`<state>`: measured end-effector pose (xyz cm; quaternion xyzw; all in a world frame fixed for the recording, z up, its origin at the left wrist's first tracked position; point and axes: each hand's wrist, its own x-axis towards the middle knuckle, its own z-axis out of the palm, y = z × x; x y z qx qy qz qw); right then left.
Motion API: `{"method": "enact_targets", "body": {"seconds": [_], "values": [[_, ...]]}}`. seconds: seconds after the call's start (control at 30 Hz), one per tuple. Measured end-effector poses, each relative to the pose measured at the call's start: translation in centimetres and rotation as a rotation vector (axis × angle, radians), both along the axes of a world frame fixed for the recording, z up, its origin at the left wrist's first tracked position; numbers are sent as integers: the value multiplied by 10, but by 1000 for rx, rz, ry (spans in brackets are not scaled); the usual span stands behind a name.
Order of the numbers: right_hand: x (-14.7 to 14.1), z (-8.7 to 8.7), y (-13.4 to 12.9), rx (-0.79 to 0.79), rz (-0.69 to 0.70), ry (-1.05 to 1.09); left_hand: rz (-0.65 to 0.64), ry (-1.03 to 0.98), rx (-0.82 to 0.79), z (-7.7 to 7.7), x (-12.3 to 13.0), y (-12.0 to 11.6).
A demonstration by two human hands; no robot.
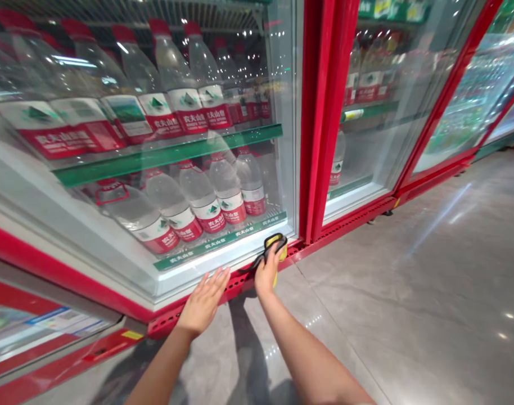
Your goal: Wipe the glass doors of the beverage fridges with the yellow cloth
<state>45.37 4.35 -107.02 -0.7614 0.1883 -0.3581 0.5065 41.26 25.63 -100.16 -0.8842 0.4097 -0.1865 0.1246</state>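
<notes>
My right hand [269, 271] grips a yellow and black cloth [283, 249] at the lower right corner of a red-framed drinks cooler [314, 112]. The cloth is bunched and presses on the white bottom edge [235, 256]. To its left, my left hand [206, 301] lies flat with fingers stretched out on the cooler's lower edge, holding nothing. Just behind that edge, large water bottles [208, 214] with red and white labels stand on the bottom shelf. Another row of bottles [189, 107] with red caps fills the shelf above.
A green shelf strip [176, 154] crosses the cooler. More red-framed coolers [366, 140] continue to the right. At lower left is another red-trimmed panel [71, 349] with a printed label. The grey tiled floor [429, 292] is shiny and carries shadows and light reflections.
</notes>
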Motion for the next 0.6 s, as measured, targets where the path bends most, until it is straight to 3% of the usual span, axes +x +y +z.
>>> {"method": "enact_targets", "body": {"seconds": [0.1, 0.27, 0.33, 0.4, 0.53, 0.6], "values": [[-9, -11, 22, 37, 70, -13, 5, -5, 2, -1, -2, 2], [11, -12, -35, 107, -32, -7, 46, 40, 42, 1, -7, 22], [18, -11, -41, 120, -54, -6, 50, 65, 64, 1, -9, 35], [15, -11, -23, 110, -34, -12, 52, 83, 83, 0, -11, 45], [-13, -17, 40, 36, 85, -36, 75, 110, 107, -2, -11, 53], [-24, -18, 50, -13, 129, -48, 79, 116, 113, -1, -11, 54]]}}
